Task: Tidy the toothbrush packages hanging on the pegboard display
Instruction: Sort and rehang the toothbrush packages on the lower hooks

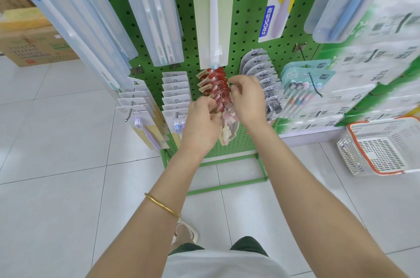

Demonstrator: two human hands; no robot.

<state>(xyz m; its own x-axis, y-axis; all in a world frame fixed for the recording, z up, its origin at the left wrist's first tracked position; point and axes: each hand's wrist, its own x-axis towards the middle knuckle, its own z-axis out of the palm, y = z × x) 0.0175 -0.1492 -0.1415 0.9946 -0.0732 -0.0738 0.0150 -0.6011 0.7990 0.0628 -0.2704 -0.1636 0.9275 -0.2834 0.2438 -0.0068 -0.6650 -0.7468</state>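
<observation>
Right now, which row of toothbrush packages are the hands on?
The red-carded row, mid-board, between left hand and right hand; its neighbours are a white row and a grey row.

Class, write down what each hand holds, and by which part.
Both hold the red-topped packs: left hand at their left edge, right hand at the right edge of the red tops.

Both arms stretch forward, left grip (202, 118) and right grip (247, 100) close together, fingers curled inward.
</observation>
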